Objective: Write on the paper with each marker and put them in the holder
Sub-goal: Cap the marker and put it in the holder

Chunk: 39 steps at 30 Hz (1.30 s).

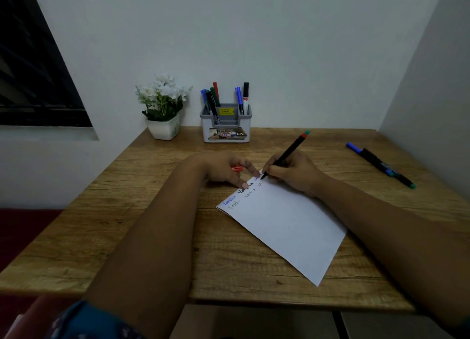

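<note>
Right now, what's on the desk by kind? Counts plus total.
Markers: 9 (6 in holder, 2 lying on table, 1 marker in right hand)
Red cap: 1, in left hand
Paper: 1
Holder: 1
Flower pot: 1
Total: 13

White flowers (162, 94) — small white pot (164, 129)

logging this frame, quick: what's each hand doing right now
Left hand: holds a red cap, fingertips pressing the paper.
Right hand: grips a black marker, tip on the paper.
</note>
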### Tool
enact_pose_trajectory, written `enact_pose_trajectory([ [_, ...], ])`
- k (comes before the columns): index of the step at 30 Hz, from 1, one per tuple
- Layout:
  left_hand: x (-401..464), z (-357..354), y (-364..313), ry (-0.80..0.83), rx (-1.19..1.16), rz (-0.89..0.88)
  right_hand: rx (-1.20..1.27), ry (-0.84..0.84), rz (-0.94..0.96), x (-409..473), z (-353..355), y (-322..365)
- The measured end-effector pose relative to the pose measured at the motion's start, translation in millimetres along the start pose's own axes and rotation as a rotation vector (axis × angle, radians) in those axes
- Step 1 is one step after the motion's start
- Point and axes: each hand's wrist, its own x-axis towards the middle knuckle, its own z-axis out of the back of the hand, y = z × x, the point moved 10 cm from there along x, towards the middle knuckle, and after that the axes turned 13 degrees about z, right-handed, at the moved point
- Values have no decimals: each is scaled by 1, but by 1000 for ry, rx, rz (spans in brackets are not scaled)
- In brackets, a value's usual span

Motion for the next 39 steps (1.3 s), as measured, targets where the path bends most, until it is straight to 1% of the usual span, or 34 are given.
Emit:
enact_pose_trajectory([
  [6,2,0,0,4,29,-10,-77,4,15,2,1,0],
  [10,4,-1,1,2,50,-18,-76,8,20,2,0,1],
  [15,2,-1,-1,9,33,-23,-88,-51,9,2,7,-2],
  [20,2,0,-1,6,10,-24,-118,-16,24,2,5,0],
  [25,3,-1,0,14,28,-21,-124,-34,-1,2,8,-3],
  [29,8,0,2,10,-16,-16,-142,-32,-4,2,7,-3],
  [30,8,0,2,10,-21,-18,-126,-57,-17,1,9,-4],
  [32,8,0,5,12,-29,-14,23,-185,-55,-1,20,-9],
  [33,10,1,8,1,-67,-7,135,-273,-78,-1,28,-12],
  [34,13,5,10,-39,-155,-4,242,-352,-100,-2,35,-16],
  [35,14,15,11,-110,-298,-13,317,-405,-111,-2,41,-17],
  [36,13,26,10,-192,-496,-40,348,-432,-110,-1,46,-16],
  [37,10,37,9,-249,-748,-75,348,-434,-97,-1,48,-13],
  [39,7,47,8,-237,-1313,-140,296,-390,-25,-1,48,3],
])
